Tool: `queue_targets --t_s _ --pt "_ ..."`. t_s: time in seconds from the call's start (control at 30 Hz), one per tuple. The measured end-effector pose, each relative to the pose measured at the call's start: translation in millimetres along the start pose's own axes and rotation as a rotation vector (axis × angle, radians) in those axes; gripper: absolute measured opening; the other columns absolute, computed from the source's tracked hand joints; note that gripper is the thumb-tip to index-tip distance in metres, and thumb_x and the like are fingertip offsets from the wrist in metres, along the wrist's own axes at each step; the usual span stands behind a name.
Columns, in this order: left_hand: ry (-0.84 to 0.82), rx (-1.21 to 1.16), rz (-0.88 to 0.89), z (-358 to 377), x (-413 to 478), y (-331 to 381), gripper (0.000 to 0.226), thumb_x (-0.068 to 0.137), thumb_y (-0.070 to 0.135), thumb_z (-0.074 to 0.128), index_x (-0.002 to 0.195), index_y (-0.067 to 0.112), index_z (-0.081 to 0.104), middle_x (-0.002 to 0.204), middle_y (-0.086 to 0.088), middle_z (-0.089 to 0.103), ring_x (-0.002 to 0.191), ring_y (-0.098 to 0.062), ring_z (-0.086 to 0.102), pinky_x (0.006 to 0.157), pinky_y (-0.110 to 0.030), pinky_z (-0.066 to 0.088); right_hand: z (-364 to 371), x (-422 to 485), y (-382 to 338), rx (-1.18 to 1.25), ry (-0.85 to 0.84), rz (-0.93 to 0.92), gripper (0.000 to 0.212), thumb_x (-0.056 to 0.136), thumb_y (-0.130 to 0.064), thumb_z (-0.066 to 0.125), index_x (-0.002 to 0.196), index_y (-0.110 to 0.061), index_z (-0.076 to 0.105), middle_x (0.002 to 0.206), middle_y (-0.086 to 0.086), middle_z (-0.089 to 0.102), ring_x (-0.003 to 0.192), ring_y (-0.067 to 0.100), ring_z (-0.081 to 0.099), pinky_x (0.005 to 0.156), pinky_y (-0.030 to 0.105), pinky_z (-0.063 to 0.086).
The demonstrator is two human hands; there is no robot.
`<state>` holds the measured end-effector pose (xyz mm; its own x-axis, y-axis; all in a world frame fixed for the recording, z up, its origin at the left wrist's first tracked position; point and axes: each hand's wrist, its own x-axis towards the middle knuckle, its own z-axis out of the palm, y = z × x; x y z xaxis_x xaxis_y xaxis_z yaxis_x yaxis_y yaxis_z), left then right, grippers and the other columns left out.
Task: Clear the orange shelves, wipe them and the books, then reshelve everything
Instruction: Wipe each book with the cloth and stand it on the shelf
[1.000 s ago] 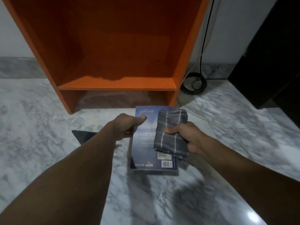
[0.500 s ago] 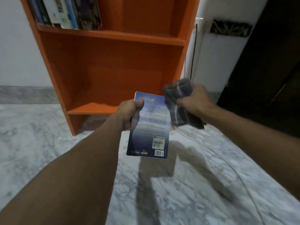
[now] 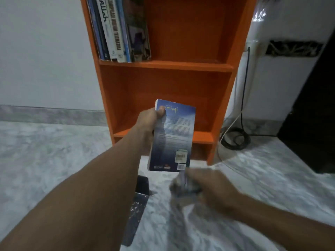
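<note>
Head view: reshelving looks partway, with a row of books [image 3: 116, 29] standing on the upper orange shelf [image 3: 166, 65], lower shelf [image 3: 202, 137] bare, left hand [image 3: 148, 122] gripping blue book [image 3: 174, 138] upright before it, blurred right hand [image 3: 213, 189] clutching grey cloth [image 3: 181, 185] beneath.

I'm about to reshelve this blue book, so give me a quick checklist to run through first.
1. Blue paperback book gripped by left hand: ok.
2. Room beside the standing books on the orange wooden bookshelf: ok.
3. Book's cover wiped clean: cannot tell.
4. Grey cloth held securely by right hand: cannot tell, blurred.
5. Black coiled cable clear of the shelf front: ok.
</note>
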<state>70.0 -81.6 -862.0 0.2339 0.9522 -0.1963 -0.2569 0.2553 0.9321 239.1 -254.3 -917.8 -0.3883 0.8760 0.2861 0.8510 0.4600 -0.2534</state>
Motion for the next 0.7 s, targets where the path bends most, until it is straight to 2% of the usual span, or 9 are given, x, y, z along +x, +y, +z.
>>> queue_targets --t_s 0.1,0.17,0.27,0.33,0.47,0.53,0.6,0.63,0.7 --pt "-0.051 -0.045 -0.088 5.3 -5.5 -9.8 0.037 0.094 0.032 0.058 0.120 0.005 0.059 0.126 -0.025 0.063 0.110 -0.046 0.063 0.092 -0.064 0.048 -49.7 57.5 12.2 0.009 0.476 0.091 0.035 0.068 0.003 0.073 0.094 -0.015 0.060 0.073 -0.009 0.055 0.064 0.014 0.054 0.050 0.020 0.040" --pt "-0.118 -0.077 -0.125 13.2 -7.6 -8.9 0.041 0.096 0.034 0.054 0.124 0.005 0.059 0.126 -0.022 0.064 0.114 -0.041 0.062 0.097 -0.059 0.046 -75.1 99.1 20.6 -0.068 0.590 0.157 0.035 0.075 0.002 0.067 0.104 -0.015 0.059 0.080 -0.002 0.061 0.072 0.020 0.057 0.055 0.023 0.036" --pt "-0.167 -0.135 -0.112 23.0 -5.2 -2.8 0.037 0.095 0.033 0.053 0.115 0.004 0.064 0.118 -0.017 0.067 0.107 -0.036 0.065 0.100 -0.056 0.046 -56.4 112.4 15.7 -0.133 0.486 0.196 0.054 0.073 0.013 0.057 0.120 -0.013 0.057 0.114 0.012 0.064 0.102 0.031 0.060 0.075 0.037 0.050" --pt "-0.126 -0.131 -0.070 21.2 -0.8 2.2 0.043 0.093 0.034 0.060 0.118 -0.001 0.064 0.116 -0.019 0.069 0.102 -0.038 0.068 0.094 -0.059 0.050 -9.2 78.2 16.0 -0.173 0.389 0.088 0.065 0.065 0.018 0.060 0.124 -0.009 0.058 0.123 0.018 0.060 0.106 0.039 0.061 0.078 0.045 0.056" --pt "-0.077 -0.109 -0.042 8.4 2.4 1.4 0.044 0.094 0.032 0.059 0.126 0.001 0.060 0.117 -0.022 0.069 0.103 -0.043 0.068 0.090 -0.063 0.051 40.9 -9.3 1.6 -0.113 -0.171 -0.180 0.028 0.083 -0.017 0.054 0.110 -0.024 0.054 0.107 0.007 0.061 0.091 0.032 0.062 0.072 0.043 0.053" --pt "-0.085 -0.116 -0.065 7.9 3.8 -0.7 0.046 0.094 0.032 0.059 0.127 0.000 0.058 0.118 -0.022 0.068 0.104 -0.044 0.067 0.091 -0.063 0.050 16.3 -1.2 3.6 -0.024 0.009 -0.150 0.026 0.075 -0.011 0.060 0.099 -0.021 0.060 0.089 0.000 0.065 0.077 0.022 0.063 0.065 0.035 0.053" --pt "-0.076 -0.106 -0.062 11.2 0.6 -1.9 0.041 0.095 0.031 0.058 0.118 -0.003 0.060 0.110 -0.018 0.070 0.094 -0.038 0.070 0.082 -0.053 0.057 -24.2 32.0 10.1 0.027 0.370 -0.054 0.037 0.064 0.003 0.070 0.094 -0.017 0.066 0.079 -0.007 0.063 0.070 0.014 0.059 0.059 0.031 0.053" --pt "-0.070 -0.080 -0.061 15.0 -0.8 -0.6 0.036 0.096 0.031 0.057 0.110 -0.002 0.062 0.102 -0.015 0.070 0.086 -0.033 0.071 0.075 -0.046 0.058 -44.8 52.8 14.7 0.018 0.540 0.005 0.039 0.064 0.005 0.071 0.095 -0.018 0.066 0.078 -0.010 0.060 0.070 0.011 0.057 0.058 0.031 0.052" --pt "-0.084 -0.031 -0.059 22.5 -3.0 4.1 0.030 0.099 0.031 0.053 0.097 0.003 0.065 0.088 -0.012 0.070 0.075 -0.029 0.069 0.069 -0.039 0.057 -68.2 89.0 19.0 -0.013 0.638 0.123 0.039 0.072 0.004 0.066 0.103 -0.020 0.063 0.088 -0.008 0.063 0.079 0.011 0.057 0.065 0.032 0.052"
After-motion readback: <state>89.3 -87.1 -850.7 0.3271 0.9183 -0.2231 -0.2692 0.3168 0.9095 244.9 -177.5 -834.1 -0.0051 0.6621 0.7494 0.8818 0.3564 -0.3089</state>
